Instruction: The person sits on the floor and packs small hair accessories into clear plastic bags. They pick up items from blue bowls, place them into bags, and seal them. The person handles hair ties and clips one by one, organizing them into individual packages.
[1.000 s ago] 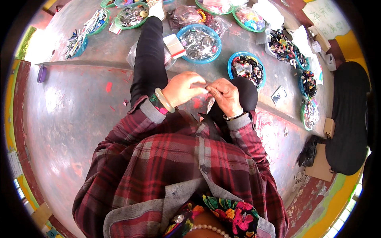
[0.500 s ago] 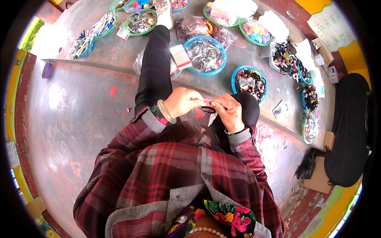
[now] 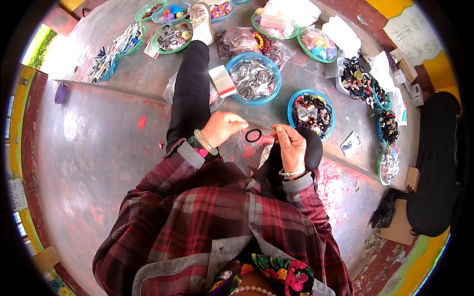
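While the person sits on the grey floor [image 3: 89,163] in a red plaid shirt [image 3: 207,217], both hands meet near the middle of the view. The left hand [image 3: 223,127], w/ a pale bangle [image 3: 205,141] on its wrist, is curled shut, fingertips pinching one side of a small black ring [image 3: 253,135]. The ring is a thin round band, prob. a hair tie, held flat & open like a little hoop. The right hand [image 3: 290,146] is closed too & pinches at the ring's other side, at 3 o'clock from it. A sec ago the hands were pressed tight together & the ring was hidden; now they sit a bit apart & the hoop shows btw. them.

At 12 o'clock from the ring, a blue bowl [image 3: 243,99] holds shiny bits. A small white box w/ a red edge [image 3: 222,81] leans at its left rim. At 2 o'clock sits another blue bowl [image 3: 293,96] full of dark bands. Farther, at 11 o'clock, green bowls [image 3: 156,40] hold mixed small things. Clear bags [image 3: 284,12] lie at 12–1 o'clock. Far at 2 o'clock, a yellow wall has a white paper sign [image 3: 412,32], & small brown boxes [image 3: 406,66] sit under it.
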Demonstrator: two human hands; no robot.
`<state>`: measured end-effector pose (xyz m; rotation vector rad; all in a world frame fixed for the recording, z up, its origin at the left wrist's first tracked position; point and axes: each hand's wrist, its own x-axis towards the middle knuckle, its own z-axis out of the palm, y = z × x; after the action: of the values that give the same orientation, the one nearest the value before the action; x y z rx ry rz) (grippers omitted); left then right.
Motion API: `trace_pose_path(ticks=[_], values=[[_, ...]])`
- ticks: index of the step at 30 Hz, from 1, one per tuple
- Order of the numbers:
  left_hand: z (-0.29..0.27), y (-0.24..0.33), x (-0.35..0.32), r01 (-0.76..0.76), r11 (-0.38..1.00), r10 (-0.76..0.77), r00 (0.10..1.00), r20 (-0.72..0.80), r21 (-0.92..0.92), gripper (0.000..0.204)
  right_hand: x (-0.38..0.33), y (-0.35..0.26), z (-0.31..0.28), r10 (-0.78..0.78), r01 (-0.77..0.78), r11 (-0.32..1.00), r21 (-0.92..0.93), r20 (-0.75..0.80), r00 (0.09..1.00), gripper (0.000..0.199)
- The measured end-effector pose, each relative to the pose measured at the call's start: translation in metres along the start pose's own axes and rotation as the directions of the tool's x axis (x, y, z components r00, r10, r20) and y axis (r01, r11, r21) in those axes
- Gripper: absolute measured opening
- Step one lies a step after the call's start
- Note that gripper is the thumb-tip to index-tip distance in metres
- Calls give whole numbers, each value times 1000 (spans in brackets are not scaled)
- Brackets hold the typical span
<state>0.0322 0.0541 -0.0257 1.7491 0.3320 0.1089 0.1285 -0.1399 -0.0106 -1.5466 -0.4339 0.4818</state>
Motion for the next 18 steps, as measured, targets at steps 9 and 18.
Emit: trace_pose_path(ticks=[9, 18], values=[[-6, -26, 85, 131, 809, -301, 929, -213, -573, 25, 3, 4, 1, -9, 18, 997, -77, 116, 993, 17], [13, -111, 97, 155, 595, -555, 789, -264, -789, 26, 2, 3, 1, 35, -15, 991, -131, 150, 988, 19]])
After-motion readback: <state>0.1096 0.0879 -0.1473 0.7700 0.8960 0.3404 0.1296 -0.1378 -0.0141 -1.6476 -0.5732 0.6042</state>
